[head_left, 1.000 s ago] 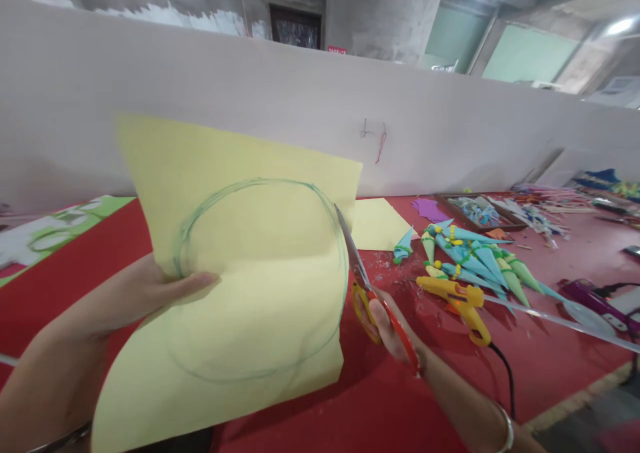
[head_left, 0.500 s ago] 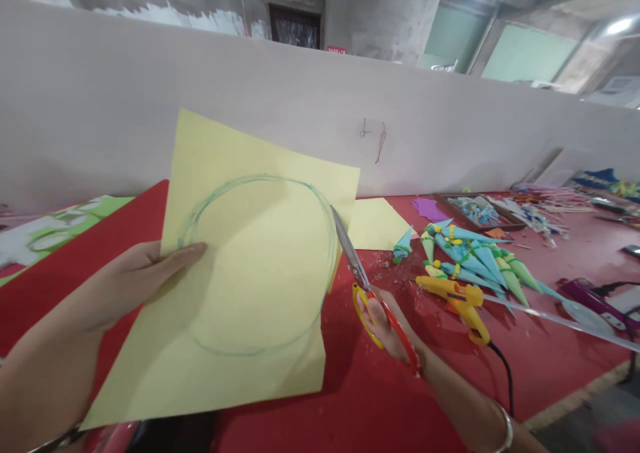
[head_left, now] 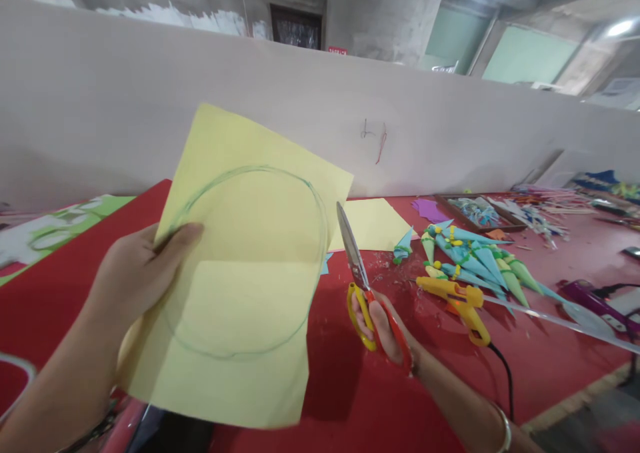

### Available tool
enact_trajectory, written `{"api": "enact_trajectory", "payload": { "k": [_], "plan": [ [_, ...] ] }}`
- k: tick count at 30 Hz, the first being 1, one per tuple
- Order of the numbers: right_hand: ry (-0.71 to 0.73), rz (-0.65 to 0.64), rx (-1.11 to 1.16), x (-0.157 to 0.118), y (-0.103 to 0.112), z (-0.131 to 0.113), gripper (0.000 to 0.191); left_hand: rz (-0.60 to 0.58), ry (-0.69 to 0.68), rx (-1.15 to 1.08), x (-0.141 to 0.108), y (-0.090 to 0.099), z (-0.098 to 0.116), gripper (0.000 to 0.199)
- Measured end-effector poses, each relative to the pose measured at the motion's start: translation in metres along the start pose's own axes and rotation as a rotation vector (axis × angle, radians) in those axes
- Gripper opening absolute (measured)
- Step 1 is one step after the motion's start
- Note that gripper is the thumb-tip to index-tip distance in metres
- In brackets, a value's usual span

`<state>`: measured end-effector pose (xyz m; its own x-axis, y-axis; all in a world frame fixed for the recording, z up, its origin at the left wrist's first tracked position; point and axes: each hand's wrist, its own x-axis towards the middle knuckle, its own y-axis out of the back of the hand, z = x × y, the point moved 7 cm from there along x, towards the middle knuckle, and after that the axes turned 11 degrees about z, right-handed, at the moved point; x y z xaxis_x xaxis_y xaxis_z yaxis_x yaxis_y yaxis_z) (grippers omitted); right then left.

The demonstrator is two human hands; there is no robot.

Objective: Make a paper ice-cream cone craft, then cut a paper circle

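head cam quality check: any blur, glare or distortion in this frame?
Head view: left hand and the lower edge of the yellow paper sheet with a drawn circle are motion-blurred; right hand with the red-and-yellow-handled scissors is sharper. The white partition wall bows, wide-lens distortion. Ceiling light blows out top right. Soft shadow on the red tabletop.

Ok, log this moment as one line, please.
left hand: holds yellow sheet with drawn circle | right hand: holds scissors, blades beside sheet's right edge | nearby: glue gun, paper cones
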<state>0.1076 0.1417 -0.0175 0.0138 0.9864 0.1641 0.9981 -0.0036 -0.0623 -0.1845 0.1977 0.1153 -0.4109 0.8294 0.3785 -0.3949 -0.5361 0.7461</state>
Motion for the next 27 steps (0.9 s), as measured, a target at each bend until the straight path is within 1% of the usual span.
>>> {"api": "enact_trajectory", "payload": {
  "k": [3,6,10,14,18,22,27],
  "plan": [
    [0.017,-0.088,0.034,-0.003,-0.005,0.002,0.043,-0.002,0.018,0.004,-0.002,0.000,0.002,0.043],
    [0.032,-0.156,-0.003,-0.003,-0.007,-0.001,0.042,0.015,0.082,-0.026,-0.002,0.003,0.000,0.041],
    [0.063,-0.183,-0.067,-0.002,-0.005,-0.007,0.043,0.046,0.197,-0.097,-0.002,0.006,-0.005,0.040],
    [0.079,-0.207,-0.101,-0.002,-0.004,-0.009,0.044,0.073,0.205,-0.130,-0.003,0.008,-0.006,0.042],
    [0.096,-0.194,-0.121,-0.001,-0.005,-0.011,0.046,-0.010,0.190,-0.164,-0.002,0.003,-0.005,0.043],
    [0.095,-0.174,-0.133,-0.001,-0.006,-0.010,0.046,-0.083,0.185,-0.159,0.000,-0.001,-0.008,0.045],
    [0.106,-0.166,-0.091,0.001,-0.007,-0.007,0.042,-0.198,0.185,-0.164,0.001,-0.010,-0.011,0.048]
  ]
}}
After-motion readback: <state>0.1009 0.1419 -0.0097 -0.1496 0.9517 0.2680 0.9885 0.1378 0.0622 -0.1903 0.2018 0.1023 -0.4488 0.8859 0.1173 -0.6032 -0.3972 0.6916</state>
